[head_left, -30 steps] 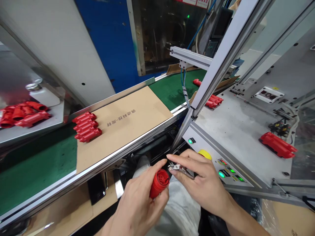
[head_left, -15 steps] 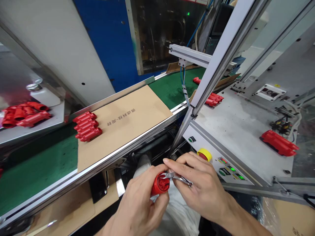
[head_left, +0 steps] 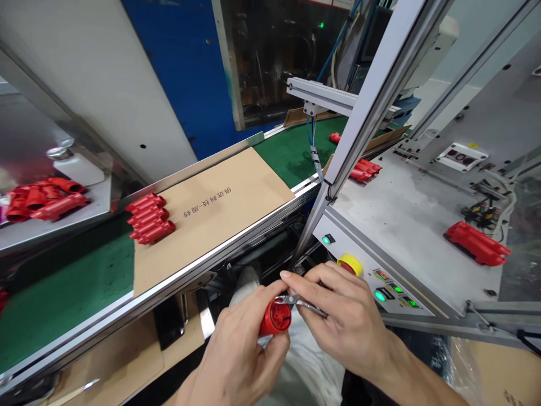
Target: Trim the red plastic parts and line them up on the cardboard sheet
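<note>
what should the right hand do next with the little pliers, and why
Probably squeeze the small silver metal pliers gently: the right hand has their tips at the rim of the hollow red plastic cylinder, and the left hand holds that part, open end facing the camera. Whether the tips grip anything is too small to tell.

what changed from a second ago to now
The right hand brought the nippers left, from beside the red housing to its open end's rim. Nothing was let go. The left hand still holds it; the row of red parts on the cardboard sheet stayed put.
</note>
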Tool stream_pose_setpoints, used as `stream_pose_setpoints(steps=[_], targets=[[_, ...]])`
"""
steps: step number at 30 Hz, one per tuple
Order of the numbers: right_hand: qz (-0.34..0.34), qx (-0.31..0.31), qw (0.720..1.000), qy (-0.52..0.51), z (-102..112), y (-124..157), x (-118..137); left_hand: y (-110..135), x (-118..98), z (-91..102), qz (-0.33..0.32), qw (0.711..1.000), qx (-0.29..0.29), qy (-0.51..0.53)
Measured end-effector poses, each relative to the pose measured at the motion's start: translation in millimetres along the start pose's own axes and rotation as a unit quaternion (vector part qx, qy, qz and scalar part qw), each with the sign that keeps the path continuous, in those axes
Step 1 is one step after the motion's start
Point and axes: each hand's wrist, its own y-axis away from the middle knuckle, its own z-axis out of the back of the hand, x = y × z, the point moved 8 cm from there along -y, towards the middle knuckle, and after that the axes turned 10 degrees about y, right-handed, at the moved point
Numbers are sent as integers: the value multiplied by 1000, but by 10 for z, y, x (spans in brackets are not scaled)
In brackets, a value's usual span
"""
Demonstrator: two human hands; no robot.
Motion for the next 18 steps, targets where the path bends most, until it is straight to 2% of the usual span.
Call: stream_pose_setpoints(steps=[7,18], targets=[[11,10,1000,-26,-4,-54,10,-8,-48,17,-17,1000,-1,-3],[62,28,998,12,-85,-42,-37,-3,17,13,-20,1000,-4,-23]])
